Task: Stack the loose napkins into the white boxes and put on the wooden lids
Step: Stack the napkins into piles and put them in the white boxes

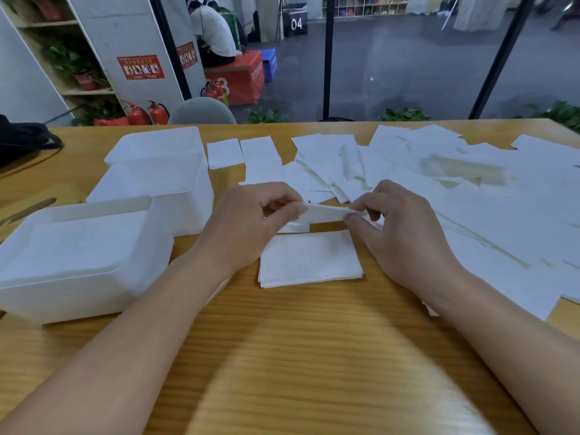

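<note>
My left hand (251, 221) and my right hand (398, 233) each pinch one end of a white napkin (324, 213), held just above the table. Right under it lies a small neat stack of napkins (309, 262). Many loose napkins (470, 196) are spread over the right and far part of the wooden table (298, 356). Three white boxes stand at the left: the near box (78, 296) has napkins inside, the middle box (182, 208) and the far box (157, 144) sit behind it. A wooden lid (28, 205) with a slot lies left of the boxes.
A black bag (22, 139) rests at the far left table corner. A grey chair back (204, 113) stands behind the far edge. Beyond the table a person (213, 32) in white sits on a red block, and fire extinguishers (147, 113) stand by a shelf.
</note>
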Tool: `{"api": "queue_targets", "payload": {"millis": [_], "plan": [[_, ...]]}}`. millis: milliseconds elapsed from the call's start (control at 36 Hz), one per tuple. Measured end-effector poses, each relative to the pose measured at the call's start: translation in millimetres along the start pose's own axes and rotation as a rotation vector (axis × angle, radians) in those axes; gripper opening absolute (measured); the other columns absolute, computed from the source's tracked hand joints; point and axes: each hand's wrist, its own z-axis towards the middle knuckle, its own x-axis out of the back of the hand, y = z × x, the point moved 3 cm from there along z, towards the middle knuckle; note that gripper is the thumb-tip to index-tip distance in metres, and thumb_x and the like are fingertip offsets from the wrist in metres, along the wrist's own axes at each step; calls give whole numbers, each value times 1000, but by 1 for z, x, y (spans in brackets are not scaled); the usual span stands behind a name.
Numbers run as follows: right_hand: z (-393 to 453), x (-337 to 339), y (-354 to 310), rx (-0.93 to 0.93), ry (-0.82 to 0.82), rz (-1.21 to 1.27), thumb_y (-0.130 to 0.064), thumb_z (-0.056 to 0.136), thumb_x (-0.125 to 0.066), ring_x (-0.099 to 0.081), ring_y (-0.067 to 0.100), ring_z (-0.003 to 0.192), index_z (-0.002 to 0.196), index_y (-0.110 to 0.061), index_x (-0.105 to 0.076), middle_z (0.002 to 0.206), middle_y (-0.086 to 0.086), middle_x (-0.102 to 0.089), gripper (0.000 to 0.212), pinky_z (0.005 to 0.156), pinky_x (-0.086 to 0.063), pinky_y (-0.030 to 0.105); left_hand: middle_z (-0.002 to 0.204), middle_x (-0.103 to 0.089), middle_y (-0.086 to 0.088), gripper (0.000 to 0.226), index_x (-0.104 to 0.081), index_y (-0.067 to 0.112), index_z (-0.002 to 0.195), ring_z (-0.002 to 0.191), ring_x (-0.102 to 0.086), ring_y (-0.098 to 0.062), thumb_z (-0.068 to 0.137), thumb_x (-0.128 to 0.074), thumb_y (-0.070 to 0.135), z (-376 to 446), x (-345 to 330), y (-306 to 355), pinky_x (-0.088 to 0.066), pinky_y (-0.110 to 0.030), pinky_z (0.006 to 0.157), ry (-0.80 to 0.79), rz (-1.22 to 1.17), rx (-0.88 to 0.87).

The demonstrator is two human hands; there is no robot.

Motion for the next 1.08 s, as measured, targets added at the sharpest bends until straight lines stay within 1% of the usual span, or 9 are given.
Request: {"api": "queue_targets", "payload": {"millis": [111, 222, 306, 361, 417, 500, 694, 917, 1083], "plan": [[2, 4, -1, -13, 33, 40, -36, 101, -75, -50, 8, 103, 102, -33, -79, 104, -13, -55, 5, 83, -38, 15, 83, -76, 13, 10, -80, 29, 98, 85, -75, -13, 105, -73, 29, 0, 6, -2, -61, -45, 80, 31, 22, -6], [3, 8, -3, -20, 75, 184, -36, 103, -72, -56, 8, 116, 99, -32, -75, 116, -15, -62, 6, 93, -43, 22, 79, -70, 8, 16, -75, 31, 91, 75, -65, -17, 106, -70, 28, 3, 14, -2, -54, -42, 72, 97, 55, -2], [4, 9, 0, -89, 46, 391, -33, 105, -71, -66, 3, 89, 93, -29, -76, 93, -11, -73, 13, 78, -50, 27, 78, -68, 6, 22, -72, 29, 85, 74, -62, -18, 106, -68, 23, 6, 17, -6, -52, -40, 71, 90, 60, 62], [4, 7, 1, -156, 3, 495, -31, 105, -70, -56, 13, 65, 92, -24, -76, 72, -1, -67, 16, 64, -46, 33, 79, -70, 5, 23, -74, 30, 85, 74, -64, -18, 106, -67, 24, 7, 16, -10, -54, -38, 71, 30, 80, 132], [3, 5, 2, -209, -38, 528, -30, 104, -71, -46, 16, 58, 94, -23, -77, 63, 6, -58, 14, 56, -40, 34, 80, -72, 4, 21, -76, 31, 89, 72, -65, -14, 106, -67, 25, 6, 15, -13, -53, -31, 68, -39, 97, 203], [2, 1, 2, -205, -96, 457, -31, 104, -71, -46, 11, 56, 94, -26, -77, 71, 15, -61, 12, 53, -40, 28, 76, -74, 4, 19, -77, 33, 93, 69, -67, -12, 104, -67, 21, 5, 14, -15, -50, -28, 65, -137, 137, 277], [-4, -15, 5, -108, -157, 237, -31, 102, -72, -58, 8, 59, 101, -34, -69, 69, -8, -65, 4, 57, -45, 25, 59, -61, 13, 17, -72, 34, 101, 55, -57, -2, 101, -65, 18, 2, 16, -17, -58, -39, 72, -226, 227, 312], [-6, -26, 0, -40, -201, 38, -37, 103, -70, -59, 7, 67, 111, -30, -66, 69, -11, -61, 12, 61, -41, 31, 81, -63, 11, 11, -69, 37, 110, 74, -61, -9, 101, -69, 31, 1, 12, -23, -46, -31, 66, -265, 382, 311], [-6, -22, -2, 25, -133, -38, -44, 100, -70, -57, 6, 71, 112, -31, -64, 75, -11, -57, 19, 63, -46, 34, 87, -68, 15, 14, -72, 38, 108, 82, -63, -7, 98, -75, 47, 3, 15, -28, -56, -32, 74, -128, 409, 243]]}}
